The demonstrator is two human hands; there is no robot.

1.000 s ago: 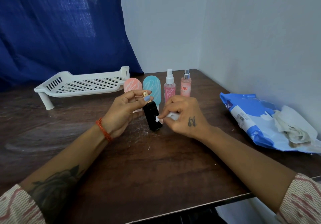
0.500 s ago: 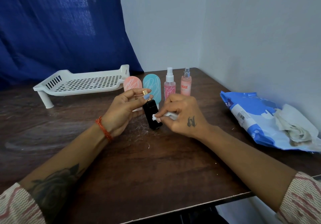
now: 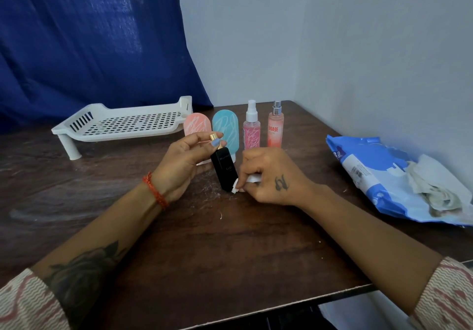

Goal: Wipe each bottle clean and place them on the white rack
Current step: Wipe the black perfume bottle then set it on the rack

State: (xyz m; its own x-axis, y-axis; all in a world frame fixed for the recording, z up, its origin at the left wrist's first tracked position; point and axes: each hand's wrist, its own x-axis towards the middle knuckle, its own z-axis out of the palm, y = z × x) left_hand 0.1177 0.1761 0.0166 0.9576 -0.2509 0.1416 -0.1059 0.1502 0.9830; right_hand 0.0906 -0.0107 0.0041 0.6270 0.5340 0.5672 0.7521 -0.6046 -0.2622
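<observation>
Black bottle [image 3: 223,169] with a gold top is standing tilted near the middle of the tabletop [image 3: 230,247], its top leaning left, its base at or just above the wood; cannot tell which. Left hand [image 3: 183,166] is holding it up high, fingers [image 3: 204,137] and thumb pinching the gold top. Right hand [image 3: 268,176] is sitting just beside the bottle's lower right edge, fingers curled and clamped on a small white wipe [image 3: 247,182], the wipe pressing against the bottle near its base. Just behind the hands, four more bottles are standing upright in a row: a pink flat bottle [image 3: 196,125], partly hidden by the left hand, a teal flat bottle [image 3: 226,127], a pink spray bottle [image 3: 251,128] with a white nozzle, and an orange spray bottle [image 3: 275,130] with a silver nozzle. White rack [image 3: 120,125] is sitting to the left of the row, on short legs, its perforated tray holding nothing. Blue wipe pack [image 3: 378,176] is lying at the right edge of the tabletop, well apart from the bottles, with crumpled used wipes [image 3: 435,189] piled on top of it. Small white flecks are scattered on the wood around the black bottle. Blue curtain [image 3: 89,43] is hanging behind the rack; pale wall [image 3: 358,48] is filling the right.
</observation>
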